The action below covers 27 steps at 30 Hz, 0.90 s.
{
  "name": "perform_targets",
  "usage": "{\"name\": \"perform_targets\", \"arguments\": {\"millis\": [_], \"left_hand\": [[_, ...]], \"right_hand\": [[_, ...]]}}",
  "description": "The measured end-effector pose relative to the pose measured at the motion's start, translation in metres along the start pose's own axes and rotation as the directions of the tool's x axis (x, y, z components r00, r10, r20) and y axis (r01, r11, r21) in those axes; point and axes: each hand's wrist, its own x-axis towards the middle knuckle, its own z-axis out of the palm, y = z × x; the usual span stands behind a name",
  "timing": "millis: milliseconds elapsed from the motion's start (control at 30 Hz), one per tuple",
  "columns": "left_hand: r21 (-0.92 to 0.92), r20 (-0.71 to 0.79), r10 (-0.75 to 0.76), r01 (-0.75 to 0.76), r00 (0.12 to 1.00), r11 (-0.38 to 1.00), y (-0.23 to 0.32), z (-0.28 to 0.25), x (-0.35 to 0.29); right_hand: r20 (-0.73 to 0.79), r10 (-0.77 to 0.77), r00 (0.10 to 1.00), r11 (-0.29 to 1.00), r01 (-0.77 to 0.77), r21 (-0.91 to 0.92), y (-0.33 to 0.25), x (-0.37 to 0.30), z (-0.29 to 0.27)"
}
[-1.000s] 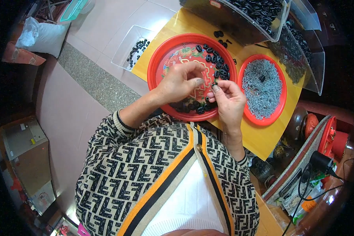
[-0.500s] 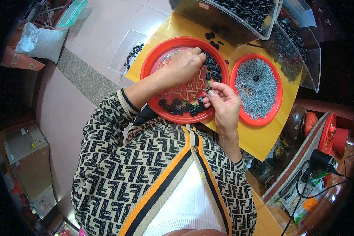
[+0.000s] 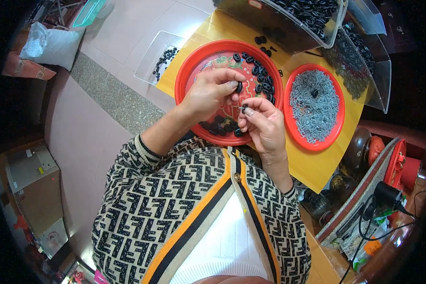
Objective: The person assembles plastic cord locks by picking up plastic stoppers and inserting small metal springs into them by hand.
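Note:
Pinched between thumb and fingers of my left hand (image 3: 204,97) is a black oval plastic piece (image 3: 239,87), held over the round red tray (image 3: 181,71). Close by on the right, the thumb and fingertips of my right hand (image 3: 267,127) grip a small black part (image 3: 244,109) with a silvery screw sticking out toward the left hand. The two held pieces are apart. Along the tray's right side lie several black oval pieces (image 3: 262,78), and more dark parts (image 3: 222,125) sit at its near edge, partly shaded.
Right of the round tray, an oval red tray (image 3: 312,146) holds a heap of grey screws (image 3: 317,116) with one black part on top. Clear bins of black parts (image 3: 310,16) stand behind. A shallow clear box (image 3: 142,71) with small black parts lies at left. Yellow board (image 3: 312,173) lies beneath.
My left hand has drawn back from the tray's far right side toward my right hand, now with a black oval piece in its fingers. My right hand has shifted slightly left.

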Motion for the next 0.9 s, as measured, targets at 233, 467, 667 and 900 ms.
{"name": "perform_targets", "arguments": {"millis": [233, 467, 667, 900], "left_hand": [[-0.211, -0.077, 0.057, -0.072, 0.995, 0.975, -0.012, -0.005, -0.015], [-0.060, -0.005, 0.125, -0.125, 0.992, 0.990, -0.011, -0.017, -0.024], [0.005, 0.039, 0.090, -0.090, 0.995, 0.996, -0.002, -0.013, -0.027], [-0.306, 0.115, 0.008, 0.028, 0.993, 0.951, -0.012, -0.022, -0.028]], "right_hand": [[0.024, 0.063, 0.998, 0.997, -0.064, 0.041, 0.010, 0.006, 0.009], [0.033, 0.029, 0.999, 0.995, -0.032, 0.096, 0.007, 0.008, 0.012], [0.036, 0.047, 0.998, 0.998, -0.048, 0.038, 0.003, 0.007, 0.016], [-0.103, -0.084, 0.991, 0.980, 0.063, -0.187, -0.003, 0.003, 0.018]]}}
